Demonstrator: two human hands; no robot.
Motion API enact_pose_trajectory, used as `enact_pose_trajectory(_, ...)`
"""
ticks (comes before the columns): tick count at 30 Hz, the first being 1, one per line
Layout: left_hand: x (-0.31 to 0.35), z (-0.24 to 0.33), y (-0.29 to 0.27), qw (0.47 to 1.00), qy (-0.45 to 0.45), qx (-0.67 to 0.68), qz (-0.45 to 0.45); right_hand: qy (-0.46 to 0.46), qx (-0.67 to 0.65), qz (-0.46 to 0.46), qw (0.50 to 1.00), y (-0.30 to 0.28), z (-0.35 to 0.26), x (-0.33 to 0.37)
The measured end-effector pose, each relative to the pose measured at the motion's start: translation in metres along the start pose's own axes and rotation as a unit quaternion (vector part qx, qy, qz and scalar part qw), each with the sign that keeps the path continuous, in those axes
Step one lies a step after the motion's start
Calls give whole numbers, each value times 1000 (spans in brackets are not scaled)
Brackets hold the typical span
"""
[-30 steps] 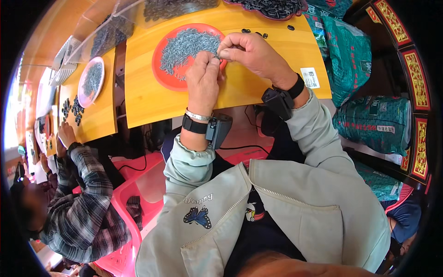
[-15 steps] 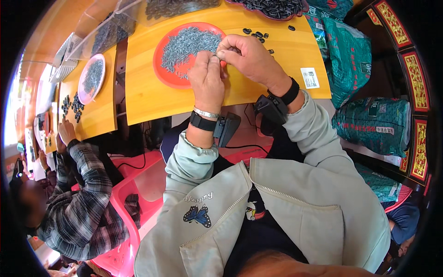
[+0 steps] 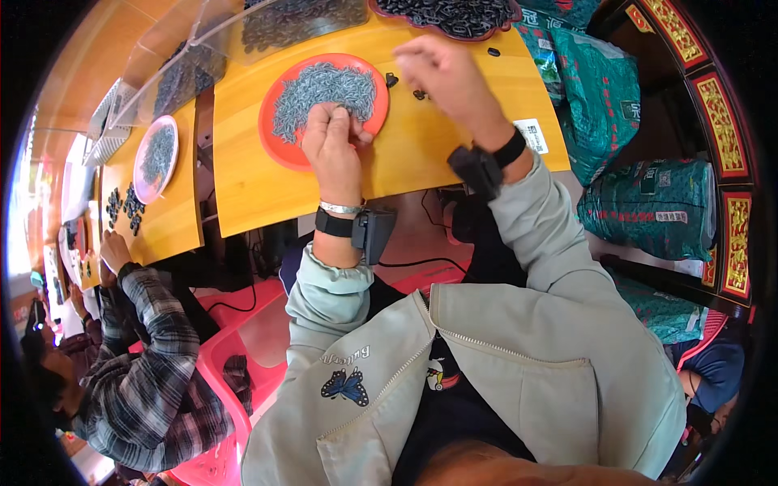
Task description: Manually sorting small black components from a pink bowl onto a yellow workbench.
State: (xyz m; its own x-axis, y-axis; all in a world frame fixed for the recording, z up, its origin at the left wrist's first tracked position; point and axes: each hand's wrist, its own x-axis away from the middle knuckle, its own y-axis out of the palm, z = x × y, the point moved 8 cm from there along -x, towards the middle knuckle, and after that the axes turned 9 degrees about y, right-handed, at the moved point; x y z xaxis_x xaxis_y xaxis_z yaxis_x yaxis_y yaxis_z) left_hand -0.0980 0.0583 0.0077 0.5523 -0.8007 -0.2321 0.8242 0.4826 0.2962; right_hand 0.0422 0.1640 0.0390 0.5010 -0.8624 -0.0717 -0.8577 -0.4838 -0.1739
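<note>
My left hand (image 3: 334, 150) is over the near right side of a red round plate (image 3: 271, 146) heaped with small silver-grey metal pins (image 3: 320, 93). Its thumb and fingers are pinched together; what they hold is too small to make out. My right hand (image 3: 450, 81) is apart from it, raised over the yellow table (image 3: 421, 154) right of the plate. Nothing shows in its slightly blurred, loosely spread fingers. Close by, small black plastic pieces (image 3: 392, 79) lie on the wood, some of them partly hidden by that hand.
A dark red tray (image 3: 486, 35) of black pieces and a clear bin (image 3: 300, 32) stand at the far edge. Green sacks (image 3: 600, 105) are stacked on the right. At the left, a person in a plaid sleeve (image 3: 150, 300) works beside a pink plate (image 3: 168, 182).
My right hand has parted from the left and swung right toward the loose black pieces, its fingers loosening. My left hand stays pinched over the plate. The view has shifted slightly.
</note>
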Motion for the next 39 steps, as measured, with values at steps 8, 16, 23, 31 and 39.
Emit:
enact_pose_trajectory(8,-4,0,-5,999,-26,34,8,-22,384,175,906,-62,26,-17)
enact_pose_trajectory(16,-3,4,-2,999,-18,29,-11,-28,515,135,846,-42,33,-19)
enact_pose_trajectory(23,-1,5,4,999,-21,23,-22,-19,516,120,848,-35,34,-20)
enact_pose_trajectory(31,0,1,5,999,-28,27,-26,0,476,108,873,-36,35,-23)
enact_pose_trajectory(39,-1,3,3,999,-25,22,-17,51,-17,-49,997,-19,19,-13)
